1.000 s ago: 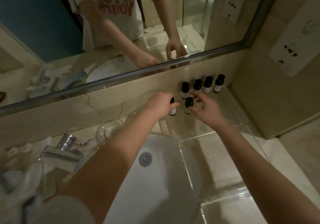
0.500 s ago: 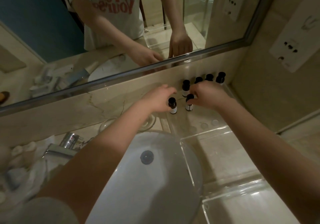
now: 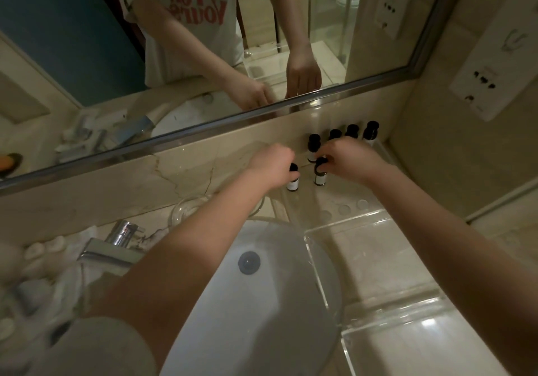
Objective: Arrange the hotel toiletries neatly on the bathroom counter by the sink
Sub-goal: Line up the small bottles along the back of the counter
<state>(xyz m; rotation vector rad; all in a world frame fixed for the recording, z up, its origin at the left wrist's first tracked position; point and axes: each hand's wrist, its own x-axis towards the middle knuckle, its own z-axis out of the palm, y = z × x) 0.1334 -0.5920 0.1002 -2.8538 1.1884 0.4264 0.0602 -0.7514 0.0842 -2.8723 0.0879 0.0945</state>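
Mirror (image 3: 58, 26) runs the full width above a marble backsplash (image 3: 116, 189) and reflects a person in a white printed T-shirt with both forearms extended. Marble counter (image 3: 154, 227) lies beneath. White sink (image 3: 262, 303) is set into it at centre, with a round dark drain plug (image 3: 249, 262) in the basin. Clear acrylic tray (image 3: 393, 303), divided into sections, sits on the counter just right of the sink and extends back to the backsplash. Pale cloths (image 3: 43, 273), blurred, are heaped at the left. White socket plate (image 3: 495, 64) is fixed to the right-hand wall. Chrome faucet (image 3: 116, 244) stands left of the basin. Glass dish (image 3: 186, 209) rests behind the sink, partly covered by the left forearm. Left hand (image 3: 273, 166) has its fingers curled over the cap of the left front bottle (image 3: 292, 184), gripping it; the bottle is upright. Right hand (image 3: 349, 160) pinches the black cap of the right front bottle (image 3: 320, 177), also upright, just beside the first. Both front bottles appear to stand in the far section of the tray. Back row of four bottles (image 3: 313, 148), dark-capped with pale labels, stands upright against the backsplash directly behind; the right hand partly hides the middle two.
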